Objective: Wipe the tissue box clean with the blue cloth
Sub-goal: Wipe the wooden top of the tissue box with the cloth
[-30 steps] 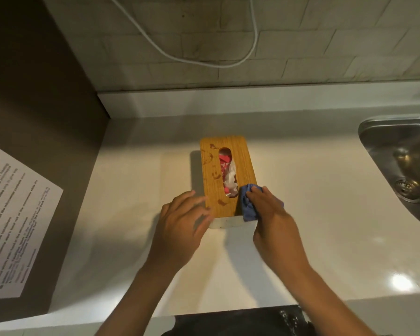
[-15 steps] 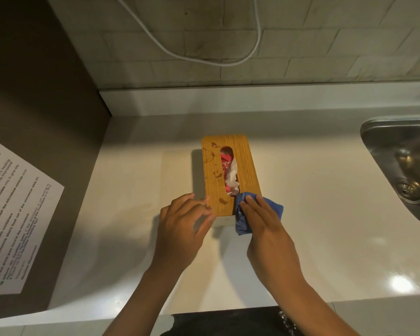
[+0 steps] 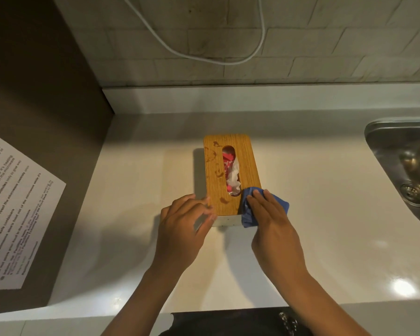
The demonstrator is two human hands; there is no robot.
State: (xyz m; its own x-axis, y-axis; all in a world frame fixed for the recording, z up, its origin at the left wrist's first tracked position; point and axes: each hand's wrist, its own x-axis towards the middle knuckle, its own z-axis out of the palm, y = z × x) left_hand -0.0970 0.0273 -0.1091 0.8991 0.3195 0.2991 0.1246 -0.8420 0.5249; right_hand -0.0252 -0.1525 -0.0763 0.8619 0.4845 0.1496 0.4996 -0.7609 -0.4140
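Tissue box (image 3: 230,170) w/ wood lid sits mid table (image 3: 313,214), wet marks on lid's left side. Right hand (image 3: 272,221), fingers flat, presses blue cloth (image 3: 250,217) on box's near-right corner. Left hand (image 3: 184,226) rests vs. near-left edge, fingers relaxed, holding nothing.

A pale countertop (image 3: 313,234) carries the wooden-lidded tissue box (image 3: 247,166); a steel sink (image 3: 383,141) is set into it.
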